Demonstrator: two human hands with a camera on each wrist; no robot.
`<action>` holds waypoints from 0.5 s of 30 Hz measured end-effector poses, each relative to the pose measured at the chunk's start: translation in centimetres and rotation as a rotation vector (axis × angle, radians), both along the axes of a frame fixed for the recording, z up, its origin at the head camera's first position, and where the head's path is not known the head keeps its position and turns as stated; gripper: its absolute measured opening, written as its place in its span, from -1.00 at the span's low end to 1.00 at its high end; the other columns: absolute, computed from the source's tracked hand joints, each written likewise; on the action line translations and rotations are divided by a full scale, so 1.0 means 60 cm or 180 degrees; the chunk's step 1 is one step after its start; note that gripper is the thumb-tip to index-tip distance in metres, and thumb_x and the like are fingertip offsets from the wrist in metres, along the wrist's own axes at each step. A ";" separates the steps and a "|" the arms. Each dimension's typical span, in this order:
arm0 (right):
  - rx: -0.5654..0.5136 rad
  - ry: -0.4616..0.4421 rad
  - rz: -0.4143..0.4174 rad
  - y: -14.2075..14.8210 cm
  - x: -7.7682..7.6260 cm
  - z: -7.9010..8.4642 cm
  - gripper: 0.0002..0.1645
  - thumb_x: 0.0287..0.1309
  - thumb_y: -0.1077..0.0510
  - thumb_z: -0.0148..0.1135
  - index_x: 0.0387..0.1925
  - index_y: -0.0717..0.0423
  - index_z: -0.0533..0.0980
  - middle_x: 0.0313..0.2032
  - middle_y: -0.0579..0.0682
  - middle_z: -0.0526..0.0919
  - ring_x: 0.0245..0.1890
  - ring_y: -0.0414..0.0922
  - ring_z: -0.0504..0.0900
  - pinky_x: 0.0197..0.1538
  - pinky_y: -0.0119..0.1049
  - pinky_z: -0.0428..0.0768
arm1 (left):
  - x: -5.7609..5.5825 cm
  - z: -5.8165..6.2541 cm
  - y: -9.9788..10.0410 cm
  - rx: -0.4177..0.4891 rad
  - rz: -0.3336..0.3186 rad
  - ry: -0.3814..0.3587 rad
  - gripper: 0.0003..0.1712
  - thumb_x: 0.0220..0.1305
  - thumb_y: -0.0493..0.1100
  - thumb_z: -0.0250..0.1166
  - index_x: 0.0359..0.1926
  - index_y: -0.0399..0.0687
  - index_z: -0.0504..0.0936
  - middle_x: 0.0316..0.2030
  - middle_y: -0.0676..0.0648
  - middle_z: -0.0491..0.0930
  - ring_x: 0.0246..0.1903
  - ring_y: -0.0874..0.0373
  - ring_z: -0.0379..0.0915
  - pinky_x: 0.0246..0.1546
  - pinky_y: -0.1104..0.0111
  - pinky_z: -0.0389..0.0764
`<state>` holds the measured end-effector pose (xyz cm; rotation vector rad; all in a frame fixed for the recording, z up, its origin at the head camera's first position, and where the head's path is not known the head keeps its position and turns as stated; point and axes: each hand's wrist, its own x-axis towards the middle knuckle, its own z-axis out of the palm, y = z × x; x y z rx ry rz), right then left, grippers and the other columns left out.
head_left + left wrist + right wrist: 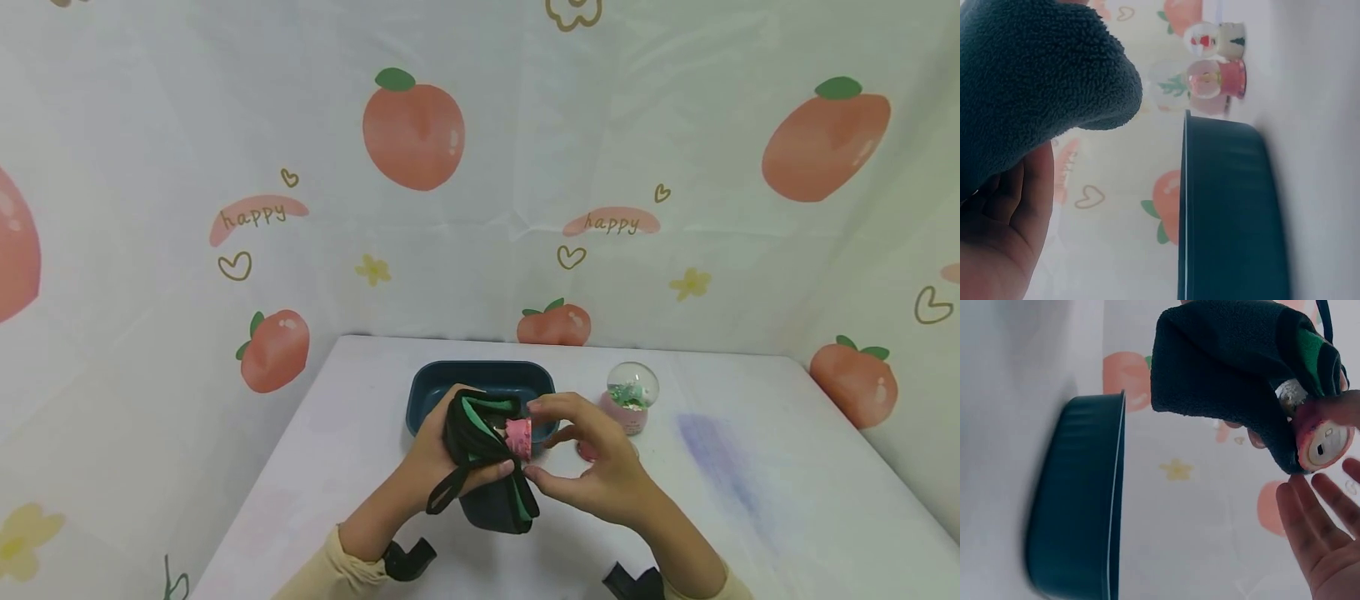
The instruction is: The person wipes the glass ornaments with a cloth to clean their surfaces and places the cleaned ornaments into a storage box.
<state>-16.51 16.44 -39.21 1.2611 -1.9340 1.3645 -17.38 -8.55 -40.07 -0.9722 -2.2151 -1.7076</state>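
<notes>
My left hand (442, 450) grips a dark teal terry cloth (495, 507) with black edging, a green inner side and a loop, above the table. The cloth is folded around a small snow globe, whose pink base (519, 439) pokes out on the right. In the right wrist view the pale underside of that base (1330, 445) shows, and the cloth covers much of the globe. My right hand (592, 462) is beside the base with fingers spread, thumb and index fingertip close to its rim. Its straight fingers (1322, 528) show near the cloth's edge.
A dark teal tray (417, 398) stands behind the hands. Right of it is a snow globe with a green plant and pink base (632, 397). The left wrist view shows another pink-based globe (1232, 79) and a white-based one (1232, 40). A fruit-print curtain (480, 250) hangs behind the table.
</notes>
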 end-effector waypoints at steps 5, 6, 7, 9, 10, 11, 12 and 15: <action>0.0012 0.0140 0.0103 -0.001 -0.001 -0.001 -0.13 -0.30 0.56 0.65 0.18 0.29 0.56 0.07 0.19 0.68 0.06 -0.10 0.66 -0.09 -0.33 0.79 | 0.001 0.001 0.000 -0.0046 -0.0001 -0.0052 -0.21 0.03 -0.15 0.70 0.24 0.11 0.47 0.08 0.04 0.69 0.10 0.12 0.65 0.16 0.18 0.70; 0.0026 0.0142 0.0091 -0.002 0.000 -0.001 -0.16 -0.26 0.54 0.65 0.18 0.29 0.56 0.05 0.18 0.69 0.04 -0.10 0.68 -0.10 -0.34 0.79 | 0.001 0.000 0.000 -0.0065 -0.0010 -0.0067 -0.20 0.03 -0.14 0.70 0.24 0.12 0.46 0.09 0.05 0.69 0.10 0.13 0.65 0.16 0.18 0.70; 0.0051 0.0115 0.0044 -0.001 0.001 0.000 -0.18 -0.22 0.52 0.65 0.18 0.28 0.56 0.03 0.16 0.71 -0.01 -0.10 0.71 -0.11 -0.35 0.78 | 0.002 -0.001 0.000 -0.0074 -0.0031 -0.0076 -0.20 0.03 -0.13 0.70 0.24 0.13 0.46 0.08 0.05 0.69 0.09 0.13 0.65 0.15 0.18 0.71; 0.0087 0.0008 -0.0037 0.000 0.005 0.001 -0.19 -0.15 0.49 0.64 0.21 0.27 0.54 -0.03 0.13 0.75 -0.15 -0.14 0.76 -0.17 -0.36 0.78 | 0.003 -0.002 0.002 -0.0068 -0.0093 -0.0043 -0.20 0.04 -0.13 0.70 0.24 0.13 0.45 0.07 0.04 0.69 0.08 0.12 0.65 0.12 0.17 0.72; 0.0115 -0.0052 -0.0092 0.001 0.006 0.001 -0.20 -0.11 0.47 0.63 0.23 0.25 0.53 -0.07 0.11 0.78 -0.22 -0.16 0.77 -0.20 -0.37 0.78 | 0.004 -0.003 0.002 -0.0070 -0.0133 -0.0014 -0.20 0.04 -0.13 0.70 0.24 0.12 0.45 0.07 0.03 0.70 0.07 0.12 0.66 0.11 0.17 0.73; 0.0153 -0.0119 -0.0164 0.001 0.009 0.001 -0.22 -0.06 0.45 0.62 0.24 0.22 0.52 -0.10 0.09 0.80 -0.29 -0.18 0.77 -0.22 -0.38 0.77 | 0.005 -0.002 0.003 -0.0072 -0.0175 0.0010 -0.20 0.04 -0.13 0.69 0.24 0.12 0.45 0.07 0.03 0.71 0.06 0.12 0.67 0.10 0.17 0.73; 0.0189 -0.0202 -0.0239 0.002 0.011 0.002 -0.23 -0.02 0.43 0.61 0.25 0.18 0.51 -0.14 0.07 0.82 -0.36 -0.20 0.77 -0.26 -0.39 0.76 | 0.005 -0.003 0.004 -0.0074 -0.0203 0.0042 -0.21 0.05 -0.13 0.69 0.24 0.12 0.45 0.06 0.02 0.71 0.05 0.13 0.67 0.09 0.18 0.74; 0.0248 -0.0316 -0.0364 0.002 0.014 0.002 -0.24 0.03 0.41 0.58 0.27 0.09 0.50 -0.20 0.03 0.84 -0.43 -0.26 0.74 -0.31 -0.41 0.74 | 0.005 -0.003 0.005 -0.0032 -0.0264 0.0119 -0.21 0.04 -0.15 0.70 0.24 0.09 0.45 0.06 0.01 0.72 0.05 0.11 0.68 0.09 0.17 0.74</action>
